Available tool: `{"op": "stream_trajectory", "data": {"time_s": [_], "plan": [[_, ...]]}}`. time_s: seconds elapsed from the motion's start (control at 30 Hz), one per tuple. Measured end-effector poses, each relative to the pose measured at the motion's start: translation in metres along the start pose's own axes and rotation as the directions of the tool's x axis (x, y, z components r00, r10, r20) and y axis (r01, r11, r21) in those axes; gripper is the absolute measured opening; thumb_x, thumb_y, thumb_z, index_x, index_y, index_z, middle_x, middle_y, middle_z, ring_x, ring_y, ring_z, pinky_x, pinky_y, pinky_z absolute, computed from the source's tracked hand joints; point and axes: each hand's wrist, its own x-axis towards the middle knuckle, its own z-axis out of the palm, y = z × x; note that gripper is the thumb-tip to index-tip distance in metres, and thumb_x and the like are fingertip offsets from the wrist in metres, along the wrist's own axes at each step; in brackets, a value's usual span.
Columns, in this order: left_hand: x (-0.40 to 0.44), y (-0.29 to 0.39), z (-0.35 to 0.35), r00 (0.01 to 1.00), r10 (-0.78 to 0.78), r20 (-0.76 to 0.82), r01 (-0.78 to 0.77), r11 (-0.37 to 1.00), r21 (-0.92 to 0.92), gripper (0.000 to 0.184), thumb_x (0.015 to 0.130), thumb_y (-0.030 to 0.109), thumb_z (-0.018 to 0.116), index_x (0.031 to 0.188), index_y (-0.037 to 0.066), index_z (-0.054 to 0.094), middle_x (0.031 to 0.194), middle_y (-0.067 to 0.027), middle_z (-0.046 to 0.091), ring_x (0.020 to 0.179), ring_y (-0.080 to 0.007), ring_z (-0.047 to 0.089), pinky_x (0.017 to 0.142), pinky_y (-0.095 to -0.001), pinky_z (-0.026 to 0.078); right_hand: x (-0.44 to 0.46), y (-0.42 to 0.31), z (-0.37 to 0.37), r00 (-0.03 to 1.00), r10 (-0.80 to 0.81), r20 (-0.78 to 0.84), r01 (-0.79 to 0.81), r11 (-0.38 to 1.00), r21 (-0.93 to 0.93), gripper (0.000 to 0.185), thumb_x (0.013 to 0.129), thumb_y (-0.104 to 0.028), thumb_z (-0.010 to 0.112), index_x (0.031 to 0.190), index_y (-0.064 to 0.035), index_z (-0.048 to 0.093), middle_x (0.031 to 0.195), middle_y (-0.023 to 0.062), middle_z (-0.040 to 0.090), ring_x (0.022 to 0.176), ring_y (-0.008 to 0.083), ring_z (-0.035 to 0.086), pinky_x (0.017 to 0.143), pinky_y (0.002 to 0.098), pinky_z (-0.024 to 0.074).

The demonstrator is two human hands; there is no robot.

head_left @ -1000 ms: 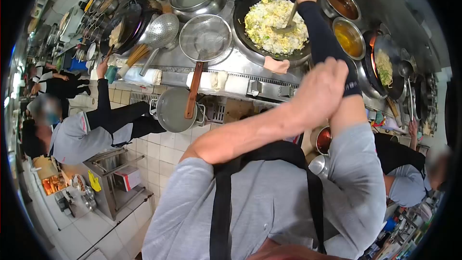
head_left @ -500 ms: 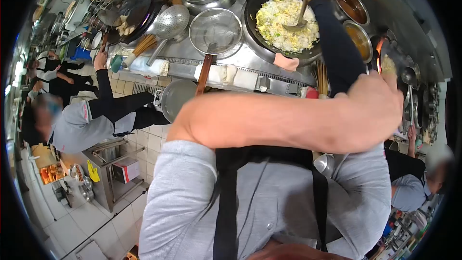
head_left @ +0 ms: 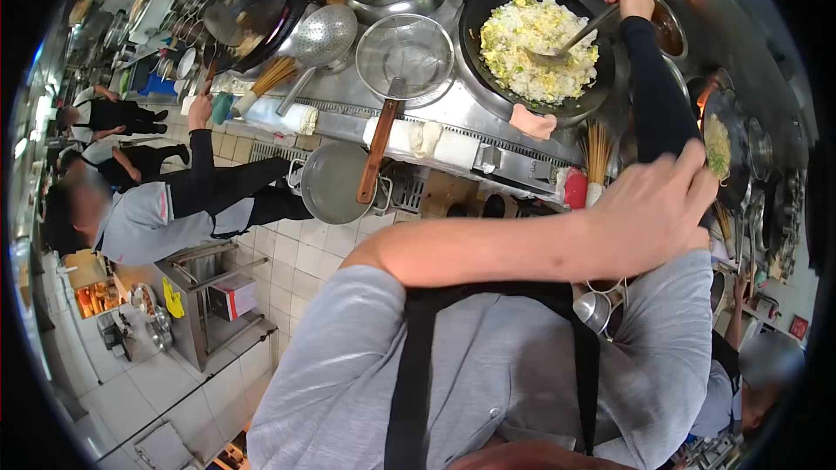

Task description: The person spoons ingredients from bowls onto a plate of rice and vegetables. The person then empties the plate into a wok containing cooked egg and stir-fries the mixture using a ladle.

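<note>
Rice (head_left: 522, 28) partly out of sight behind the long-handled utensil (head_left: 594, 25)

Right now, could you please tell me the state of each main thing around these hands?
Round black wok: holding food.
White-and-yellow rice mixture: loose, heaped in the wok.
Long metal ladle with wooden grip: tilted, head in the rice mixture.
Right hand: closed around the ladle.
Left hand: motion-blurred; grip unclear.
Black fabric sleeve: worn, partly hidden by the left hand.
Round metal mesh strainer: empty.
</note>
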Motion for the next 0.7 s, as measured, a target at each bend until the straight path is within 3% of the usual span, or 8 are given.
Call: {"op": "stream_trajectory", "data": {"time_s": [0.03,0.13,0.23,0.43,0.57,0.63,0.67,0.7], "plan": [[0.015,-0.007,0.009,0.995,0.054,-0.082,-0.050,0.997,0.057,0.029,0.082,0.004,0.068,0.103,-0.011,0.055,0.105,-0.0262,0.051,0.092,-0.0363,0.062,0.065,-0.0447,0.056,-0.001,-0.002,0.004,0.999,-0.016,0.035,0.017,1.000,-0.021,0.024,0.095,-0.011,0.072,0.080,0.0012,0.059,0.064,0.0115,0.059,0.052,0.0239,0.060,0.057,0.0405,0.0546],[0.042,-0.005,0.013,1.000,-0.003,0.019,-0.004,0.924,0.383,0.039,0.077,0.006,0.071,0.108,-0.014,0.060,0.103,-0.0247,0.057,0.095,-0.0353,0.063,0.066,-0.0448,0.056,0.007,0.008,0.012,0.987,-0.038,0.153,0.045,0.998,-0.041,0.024,0.096,-0.015,0.071,0.082,0.0013,0.060,0.063,0.0109,0.059,0.055,0.0226,0.063,0.059,0.0393,0.0536],[0.053,-0.003,0.044,0.970,-0.219,0.109,0.133,0.847,0.515,0.037,0.081,0.016,0.073,0.111,-0.006,0.070,0.113,-0.0190,0.060,0.101,-0.0305,0.060,0.072,-0.0340,0.056,-0.004,0.004,0.023,0.976,-0.100,0.194,0.135,0.975,-0.176,0.028,0.097,-0.020,0.070,0.082,0.0008,0.061,0.062,0.0090,0.061,0.056,0.0206,0.064,0.059,0.0369,0.0533],[0.057,0.013,-0.018,0.788,-0.184,0.587,-0.114,0.894,0.433,0.045,0.076,0.017,0.079,0.114,-0.005,0.071,0.118,-0.0169,0.060,0.107,-0.0321,0.060,0.077,-0.0383,0.057,-0.042,-0.023,0.059,0.998,-0.066,0.002,0.065,0.981,-0.185,0.027,0.093,-0.022,0.073,0.075,-0.0022,0.066,0.063,0.0100,0.066,0.054,0.0234,0.064,0.052,0.0392,0.0498],[0.062,-0.023,0.001,0.938,-0.166,0.305,-0.037,0.826,0.562,0.038,0.081,0.008,0.072,0.114,-0.010,0.067,0.123,-0.0255,0.058,0.114,-0.0398,0.061,0.082,-0.0433,0.063,-0.054,-0.025,0.078,0.985,-0.173,0.005,0.168,0.949,-0.267,0.024,0.091,-0.020,0.072,0.075,-0.0014,0.068,0.061,0.0105,0.065,0.053,0.0212,0.062,0.052,0.0383,0.0472],[0.064,-0.039,0.010,0.977,-0.050,0.209,-0.068,0.851,0.522,0.032,0.083,0.007,0.068,0.110,-0.009,0.068,0.112,-0.0270,0.067,0.103,-0.0410,0.069,0.076,-0.0466,0.062,-0.050,-0.017,0.088,0.990,-0.140,0.028,0.143,0.955,-0.259,0.023,0.091,-0.021,0.072,0.078,-0.0013,0.069,0.061,0.0102,0.064,0.054,0.0211,0.063,0.052,0.0383,0.0476],[0.071,-0.045,0.012,0.975,-0.055,0.217,-0.059,0.872,0.486,0.029,0.083,0.007,0.067,0.108,-0.008,0.069,0.105,-0.0264,0.069,0.098,-0.0411,0.071,0.075,-0.0472,0.062,-0.043,-0.010,0.089,0.998,0.015,0.054,-0.002,0.972,-0.235,0.023,0.091,-0.021,0.071,0.083,0.0002,0.069,0.065,0.0104,0.065,0.057,0.0227,0.064,0.054,0.0388,0.0498],[0.076,-0.048,0.014,0.971,-0.062,0.229,-0.048,0.894,0.445,0.026,0.083,0.007,0.066,0.106,-0.007,0.069,0.098,-0.0258,0.071,0.092,-0.0412,0.073,0.074,-0.0478,0.062,-0.043,0.003,0.092,0.992,-0.111,0.057,0.123,0.948,-0.292,0.023,0.091,-0.022,0.071,0.084,0.0005,0.070,0.067,0.0109,0.066,0.057,0.0238,0.064,0.055,0.0392,0.0506]]}}
